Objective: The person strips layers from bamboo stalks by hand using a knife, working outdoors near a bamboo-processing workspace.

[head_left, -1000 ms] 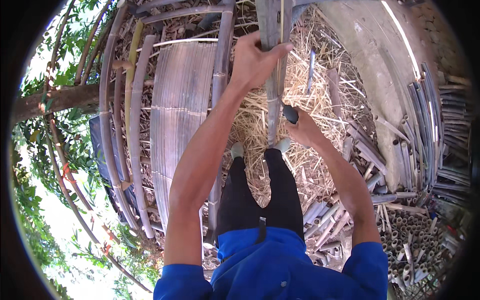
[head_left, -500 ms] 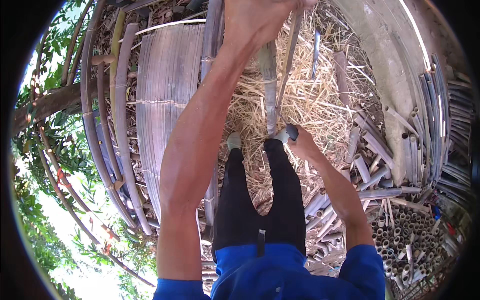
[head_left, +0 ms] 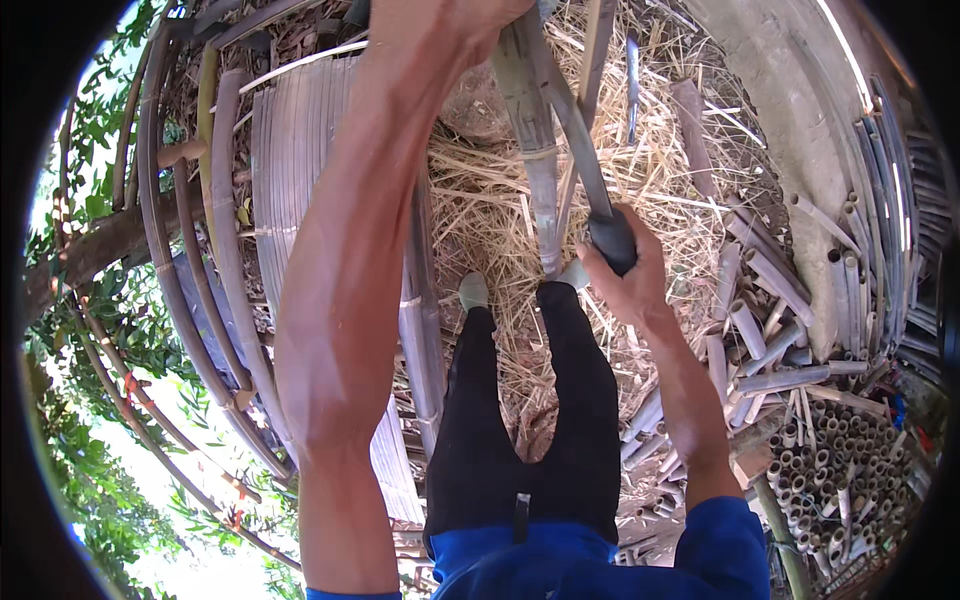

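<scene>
A bamboo pole (head_left: 530, 110) stands nearly upright before me, its lower end beside my right foot. My left hand (head_left: 440, 25) is closed at the pole's top, its fingers largely cut off by the upper edge. In my right hand (head_left: 640, 275) is a long knife, gripped by its black handle (head_left: 612, 242). The grey blade (head_left: 578, 150) slants up and to the left, its far end meeting the pole's upper part just below my left hand. Behind the blade a bamboo strip (head_left: 598, 60) runs alongside the pole; whether it is joined to the pole is hidden.
Straw-like shavings (head_left: 480, 190) cover the ground around my feet. At left are a slatted bamboo panel (head_left: 290, 150) and long rails. Cut bamboo pieces (head_left: 750, 325) lie at right, with a stack of short tubes (head_left: 830, 470) below. A low earthen ledge (head_left: 790, 120) curves along the right.
My right hand has risen from beside my foot, bringing the knife blade up to the pole's upper part. My left hand has shifted left, and the pole's top leans left with it.
</scene>
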A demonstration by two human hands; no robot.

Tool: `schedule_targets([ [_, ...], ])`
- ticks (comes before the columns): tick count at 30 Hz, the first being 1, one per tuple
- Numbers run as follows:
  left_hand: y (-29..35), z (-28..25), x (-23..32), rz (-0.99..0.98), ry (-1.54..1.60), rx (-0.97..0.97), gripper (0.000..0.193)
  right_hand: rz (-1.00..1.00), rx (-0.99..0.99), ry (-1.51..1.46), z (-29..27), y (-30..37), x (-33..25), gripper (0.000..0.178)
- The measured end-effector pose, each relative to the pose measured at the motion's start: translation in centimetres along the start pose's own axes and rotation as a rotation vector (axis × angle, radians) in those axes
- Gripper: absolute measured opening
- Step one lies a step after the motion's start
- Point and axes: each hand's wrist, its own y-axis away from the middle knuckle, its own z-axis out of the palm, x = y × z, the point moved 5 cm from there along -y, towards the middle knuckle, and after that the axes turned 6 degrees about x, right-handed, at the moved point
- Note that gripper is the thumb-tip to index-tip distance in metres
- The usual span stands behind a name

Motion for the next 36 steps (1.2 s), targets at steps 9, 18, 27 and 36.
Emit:
schedule_targets([
  [9, 0.4, 0.9, 0.9, 0.030, 0.043, -0.287, 0.027, 0.600, -0.361, 0.123, 3.9, 0.3, 21.7, 0.032],
  [18, 2.1, 2.5, 1.2, -0.043, 0.163, -0.236, 0.029, 0.443, -0.805, 0.494, -1.8, -6.3, 19.3, 0.030],
  [27, 2.8, 6.4, 2.5, 0.102, 0.119, -0.156, 0.030, 0.495, -0.185, 0.217, 1.5, 1.8, 25.3, 0.044],
  [36, -0.1, 10.0, 4.1, 0.056, 0.220, -0.700, 0.039, 0.158, -0.164, 1.008, -4.3, -2.3, 21.9, 0.055],
])
